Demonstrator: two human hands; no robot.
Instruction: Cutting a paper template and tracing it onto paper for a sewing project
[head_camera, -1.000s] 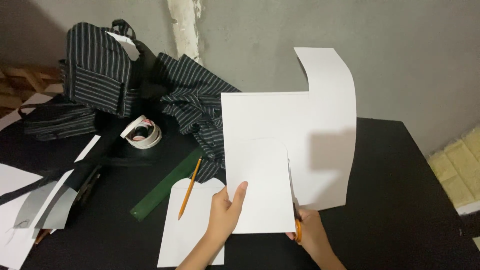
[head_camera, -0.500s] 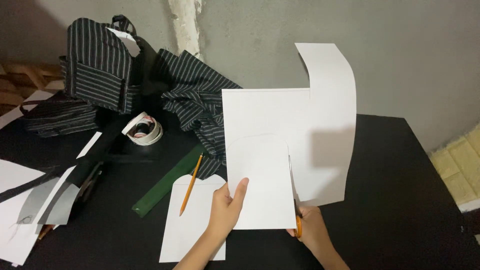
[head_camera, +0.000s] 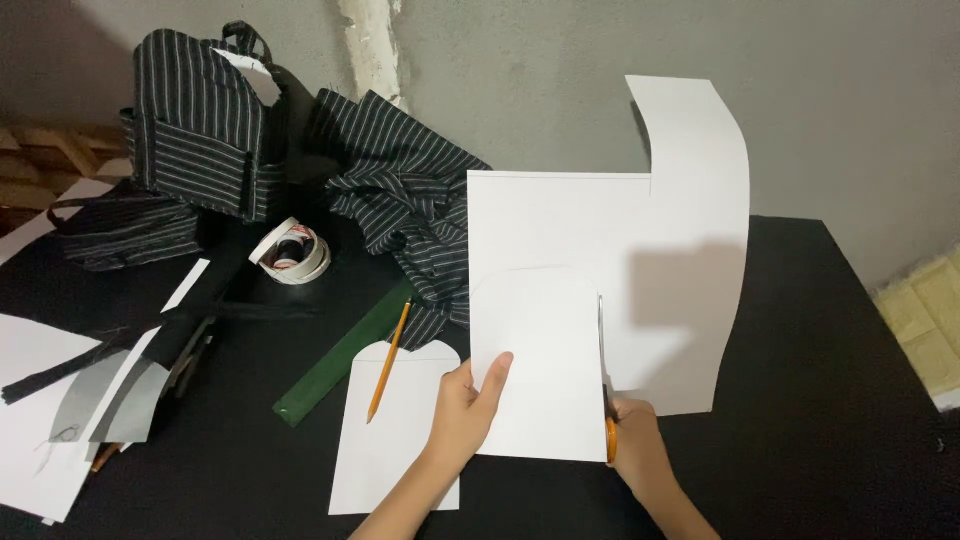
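My left hand (head_camera: 466, 405) pinches the lower left edge of a white paper piece with a rounded top (head_camera: 540, 360), held up in front of a large white sheet (head_camera: 640, 250). To the right of that piece, my right hand (head_camera: 636, 446) grips orange-handled scissors (head_camera: 608, 420), whose blades run up along the piece's right edge into the large sheet. The large sheet stands tilted up off the black table (head_camera: 830, 400), its top right corner curling.
A second white rounded piece (head_camera: 390, 440) lies flat by my left wrist, with an orange pencil (head_camera: 388, 362) and a green ruler (head_camera: 340, 360) beside it. Striped black bags (head_camera: 200, 120), striped fabric (head_camera: 410, 200), a tape roll (head_camera: 295, 255) and paper scraps (head_camera: 40, 400) sit left.
The view has shifted slightly; the hands, the scissors and the held paper keep nearly the same pose.
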